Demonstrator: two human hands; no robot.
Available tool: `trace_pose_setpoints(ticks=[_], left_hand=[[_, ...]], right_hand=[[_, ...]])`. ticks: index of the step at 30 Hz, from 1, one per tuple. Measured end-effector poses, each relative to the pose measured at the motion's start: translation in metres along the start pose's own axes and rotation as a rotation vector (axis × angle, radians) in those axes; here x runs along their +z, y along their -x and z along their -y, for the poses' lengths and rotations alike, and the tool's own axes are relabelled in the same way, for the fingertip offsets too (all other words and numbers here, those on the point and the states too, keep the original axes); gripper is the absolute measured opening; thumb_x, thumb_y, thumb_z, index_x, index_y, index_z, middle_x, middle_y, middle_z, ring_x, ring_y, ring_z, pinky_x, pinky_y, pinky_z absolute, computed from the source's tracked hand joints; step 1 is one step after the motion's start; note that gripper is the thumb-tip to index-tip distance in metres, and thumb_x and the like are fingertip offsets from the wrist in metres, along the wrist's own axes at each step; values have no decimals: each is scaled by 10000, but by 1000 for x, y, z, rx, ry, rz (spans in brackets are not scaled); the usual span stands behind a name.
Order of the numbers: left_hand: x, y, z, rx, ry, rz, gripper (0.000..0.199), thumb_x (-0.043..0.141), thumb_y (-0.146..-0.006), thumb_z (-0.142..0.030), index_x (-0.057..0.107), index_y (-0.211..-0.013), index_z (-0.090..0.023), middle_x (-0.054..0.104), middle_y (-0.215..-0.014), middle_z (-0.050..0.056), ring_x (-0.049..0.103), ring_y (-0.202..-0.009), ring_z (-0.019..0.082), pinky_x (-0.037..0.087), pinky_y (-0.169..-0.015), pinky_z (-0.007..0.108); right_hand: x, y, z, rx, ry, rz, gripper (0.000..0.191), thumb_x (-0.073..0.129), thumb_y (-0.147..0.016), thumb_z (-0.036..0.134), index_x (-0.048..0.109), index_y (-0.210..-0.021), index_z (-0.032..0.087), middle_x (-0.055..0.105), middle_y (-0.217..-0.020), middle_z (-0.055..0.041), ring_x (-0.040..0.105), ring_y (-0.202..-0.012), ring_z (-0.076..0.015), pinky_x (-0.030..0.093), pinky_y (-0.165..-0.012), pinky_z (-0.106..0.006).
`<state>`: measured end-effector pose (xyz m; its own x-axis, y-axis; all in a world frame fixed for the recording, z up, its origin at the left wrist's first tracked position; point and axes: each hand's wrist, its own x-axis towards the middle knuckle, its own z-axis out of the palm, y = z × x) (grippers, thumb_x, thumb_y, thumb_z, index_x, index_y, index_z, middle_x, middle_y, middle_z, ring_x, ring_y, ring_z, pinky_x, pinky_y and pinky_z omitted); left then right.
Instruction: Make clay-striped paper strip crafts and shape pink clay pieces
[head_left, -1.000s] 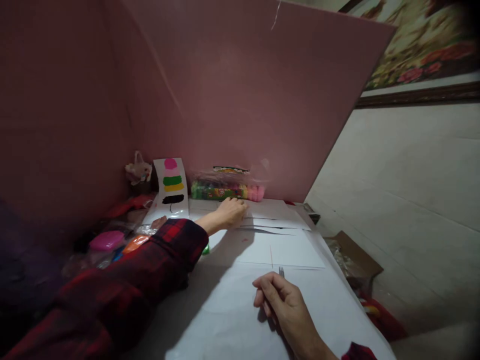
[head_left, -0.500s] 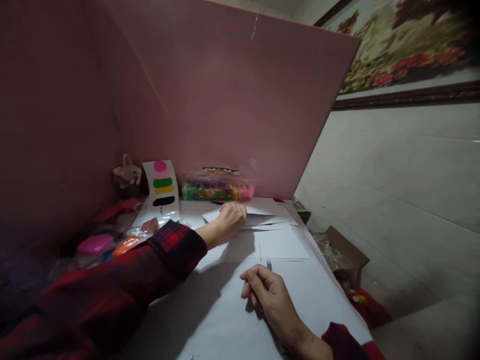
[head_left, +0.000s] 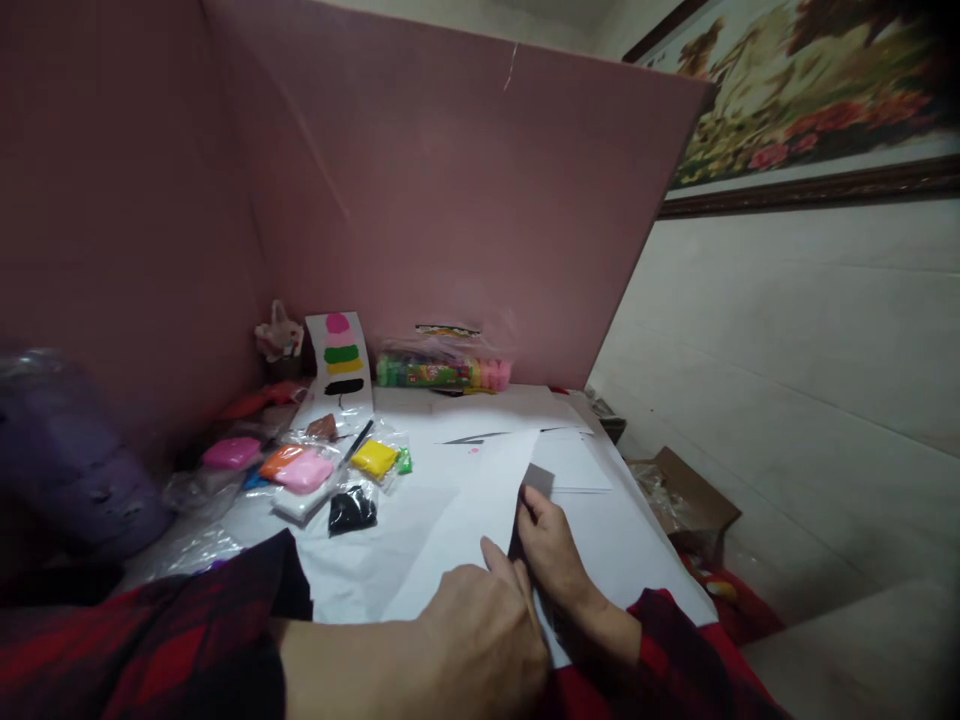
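Note:
My right hand (head_left: 553, 556) pinches the raised right edge of a white sheet of paper (head_left: 465, 520). In front of it, close to the camera, my left hand (head_left: 484, 630) is closed at the sheet's near part, its fingertips partly hidden by the hand itself. The sheet tilts up on its right side and casts a dark shadow beside the right fingers. Beneath it lie more white sheets (head_left: 574, 450). The fork and thin stick seen earlier are hidden from view.
Bagged clay packs in pink (head_left: 304, 470), yellow (head_left: 375, 458) and black (head_left: 352, 510) lie at the left. A colour-swatch card (head_left: 343, 365) leans at the back, beside a wrapped pack of coloured clay (head_left: 442, 372). A cardboard box (head_left: 694, 490) stands off the table's right side.
My left hand has come back from the far paper stack toward me, bringing a sheet. My right hand, earlier loosely curled near the fork, now grips the sheet's edge.

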<state>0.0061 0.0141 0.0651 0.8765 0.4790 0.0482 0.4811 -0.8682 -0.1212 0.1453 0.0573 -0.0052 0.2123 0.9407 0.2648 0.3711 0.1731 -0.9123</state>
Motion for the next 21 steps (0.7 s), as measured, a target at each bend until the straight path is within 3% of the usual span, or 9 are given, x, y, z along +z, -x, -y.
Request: trace_pose_setpoints(ticks=[4,7,9,14,18,21], left_hand=[[2,6,0,56,83,49,282,553,-823,-226,625,-1080,-134,665,-848,112,613,-672,219,489,-546,320],[14,7,9,8,70,-29,329,486,-871,-237,554,-1174,-126,635,-1048,140,597,-853,273,506,-672,392],[26,8,14,44,45,-72,362,482,-885,-267,527,-1212,-119,602,-1141,152,558,-969,293,483,-785,426],[48,7,16,74,58,-44,364,519,-864,-358,538,-1154,-138,580,-1126,160,549,-902,282,473,-720,399],[38,11,13,23,137,8,338,537,-803,-195,544,-1136,-137,593,-1079,144,567,-842,261,484,-659,367],[27,18,18,22,204,-3,310,566,-757,-140,571,-1067,-131,602,-1046,124,574,-839,251,494,-632,342]], right_hand=[[-2,-3,-3,-53,110,11,202,437,-826,208,633,-797,163,680,-732,-53,618,-701,-214,495,-654,-310],[-5,-7,-3,-128,209,5,221,413,-803,164,634,-816,168,668,-765,-50,609,-719,-205,484,-680,-311],[-8,-11,-2,-198,277,5,225,412,-788,144,634,-810,177,658,-827,-60,601,-793,-211,472,-735,-316],[-17,-21,-3,-307,446,53,204,450,-770,130,628,-706,207,646,-804,-48,587,-816,-214,457,-788,-327],[-24,-29,-13,-281,563,-42,236,430,-793,126,658,-826,177,681,-894,-97,604,-874,-247,453,-827,-387],[-24,-35,-18,-271,610,-49,257,413,-820,125,658,-883,167,705,-934,-94,629,-905,-232,477,-823,-361]])
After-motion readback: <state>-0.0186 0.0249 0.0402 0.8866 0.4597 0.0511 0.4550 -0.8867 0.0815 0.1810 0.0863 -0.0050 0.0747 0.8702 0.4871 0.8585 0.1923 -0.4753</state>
